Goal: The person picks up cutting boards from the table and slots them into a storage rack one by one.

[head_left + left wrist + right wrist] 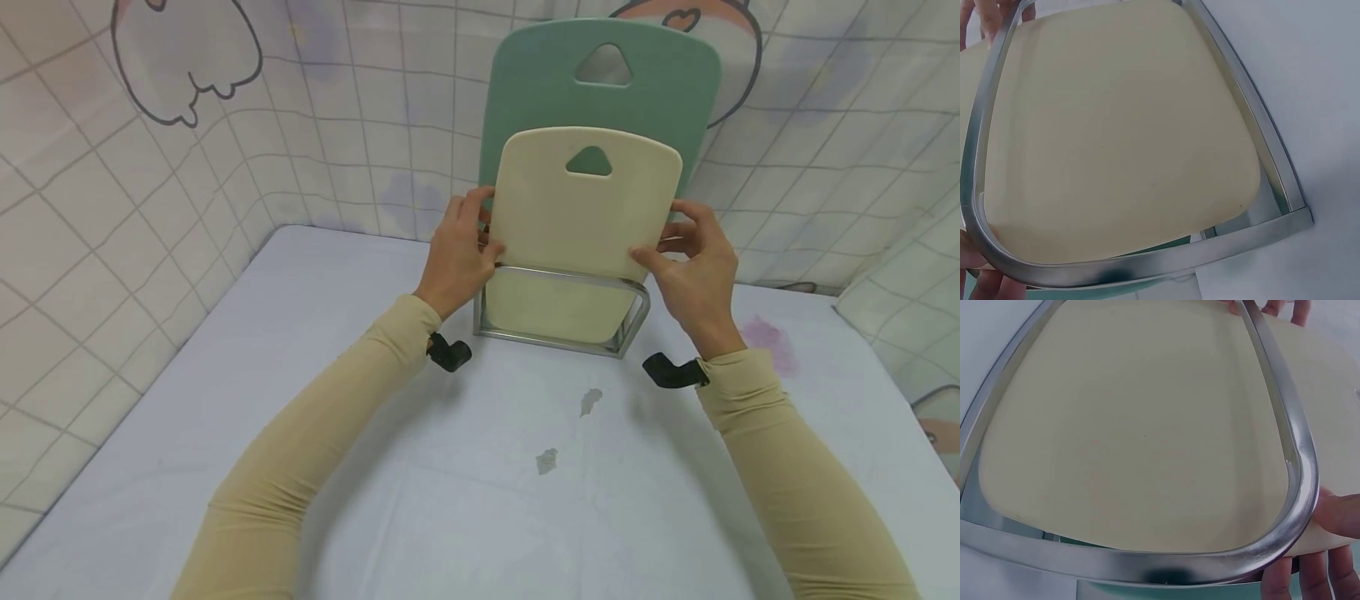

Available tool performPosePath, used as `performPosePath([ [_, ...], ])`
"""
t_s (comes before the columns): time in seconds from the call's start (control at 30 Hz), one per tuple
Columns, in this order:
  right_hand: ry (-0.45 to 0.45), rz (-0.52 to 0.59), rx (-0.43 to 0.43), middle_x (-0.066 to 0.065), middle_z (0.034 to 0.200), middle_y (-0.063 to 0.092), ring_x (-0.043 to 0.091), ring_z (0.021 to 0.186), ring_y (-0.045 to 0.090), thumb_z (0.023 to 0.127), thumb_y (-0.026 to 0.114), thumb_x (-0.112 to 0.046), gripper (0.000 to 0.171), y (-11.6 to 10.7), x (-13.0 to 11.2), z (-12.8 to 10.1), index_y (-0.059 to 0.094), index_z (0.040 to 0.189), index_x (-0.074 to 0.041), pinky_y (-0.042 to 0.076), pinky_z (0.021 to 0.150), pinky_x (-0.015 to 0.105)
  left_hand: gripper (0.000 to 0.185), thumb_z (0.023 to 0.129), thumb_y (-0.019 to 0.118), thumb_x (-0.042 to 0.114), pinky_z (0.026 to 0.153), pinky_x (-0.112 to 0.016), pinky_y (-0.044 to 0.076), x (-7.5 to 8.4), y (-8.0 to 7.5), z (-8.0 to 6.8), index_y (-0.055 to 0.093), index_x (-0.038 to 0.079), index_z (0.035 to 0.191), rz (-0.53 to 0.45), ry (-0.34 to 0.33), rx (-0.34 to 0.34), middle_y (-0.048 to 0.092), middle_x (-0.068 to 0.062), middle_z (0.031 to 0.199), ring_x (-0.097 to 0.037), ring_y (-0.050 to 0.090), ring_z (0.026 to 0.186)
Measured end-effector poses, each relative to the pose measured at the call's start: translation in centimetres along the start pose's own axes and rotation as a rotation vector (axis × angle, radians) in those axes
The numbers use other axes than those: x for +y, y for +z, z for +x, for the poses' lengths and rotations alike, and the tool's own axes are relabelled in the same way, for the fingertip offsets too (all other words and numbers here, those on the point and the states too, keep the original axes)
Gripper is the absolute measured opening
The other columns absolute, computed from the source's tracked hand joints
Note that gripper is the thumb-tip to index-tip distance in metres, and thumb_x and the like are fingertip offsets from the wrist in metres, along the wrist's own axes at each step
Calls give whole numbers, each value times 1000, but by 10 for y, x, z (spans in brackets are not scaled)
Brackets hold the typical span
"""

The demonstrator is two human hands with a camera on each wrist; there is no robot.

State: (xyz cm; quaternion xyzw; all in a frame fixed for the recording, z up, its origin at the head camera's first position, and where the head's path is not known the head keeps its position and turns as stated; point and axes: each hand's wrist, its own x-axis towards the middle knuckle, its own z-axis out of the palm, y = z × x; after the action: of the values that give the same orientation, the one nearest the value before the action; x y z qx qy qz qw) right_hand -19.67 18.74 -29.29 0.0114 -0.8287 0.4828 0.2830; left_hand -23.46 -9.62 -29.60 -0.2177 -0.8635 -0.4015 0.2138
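Observation:
A cream cutting board [577, 217] stands upright in a silver metal rack [555, 342], its lower part behind the rack's front bar. My left hand [459, 254] grips its left edge, thumb on the front face and fingers behind. On the opposite edge my right hand [697, 267] pinches the board the same way. Behind it rises a larger green cutting board [600, 100], also upright; its lower part is hidden. Both wrist views show the cream board [1116, 137] close up inside the metal frame [1304, 444], its bottom corners rounded.
The rack stands toward the back of a table with a white cover [465, 500]. Two grey patches [547, 461] and a pink stain [768, 342] mark the cover. A grid-patterned curtain [360, 133] with cartoon figures hangs behind and at both sides.

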Motion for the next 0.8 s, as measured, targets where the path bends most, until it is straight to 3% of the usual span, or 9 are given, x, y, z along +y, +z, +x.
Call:
performPosePath([
  [0.23, 7, -58, -2, -21, 94, 57, -9, 84, 61, 84, 84, -13, 61, 0, -3, 0, 60, 139, -27, 46, 86, 21, 60, 91, 70, -3, 82, -36, 62, 0, -1, 1, 46, 3, 145, 48, 19, 17, 59, -19, 115, -29, 73, 94],
  [0.5, 14, -128, -15, -17, 100, 58, -3, 88, 60, 86, 84, -20, 61, 0, -4, 0, 58, 141, -28, 45, 72, 17, 61, 91, 71, -1, 77, -38, 61, 2, -2, 1, 46, 5, 146, 100, 10, 18, 61, -18, 118, -27, 73, 91],
  [0.8, -4, -120, -36, -15, 101, 58, -8, 84, 58, 87, 83, -20, 61, 0, -1, 0, 58, 142, -27, 45, 70, 13, 62, 90, 77, 8, 75, -41, 58, 7, -14, 7, 50, 8, 146, 207, -15, -31, 72, -14, 117, -27, 71, 89],
])
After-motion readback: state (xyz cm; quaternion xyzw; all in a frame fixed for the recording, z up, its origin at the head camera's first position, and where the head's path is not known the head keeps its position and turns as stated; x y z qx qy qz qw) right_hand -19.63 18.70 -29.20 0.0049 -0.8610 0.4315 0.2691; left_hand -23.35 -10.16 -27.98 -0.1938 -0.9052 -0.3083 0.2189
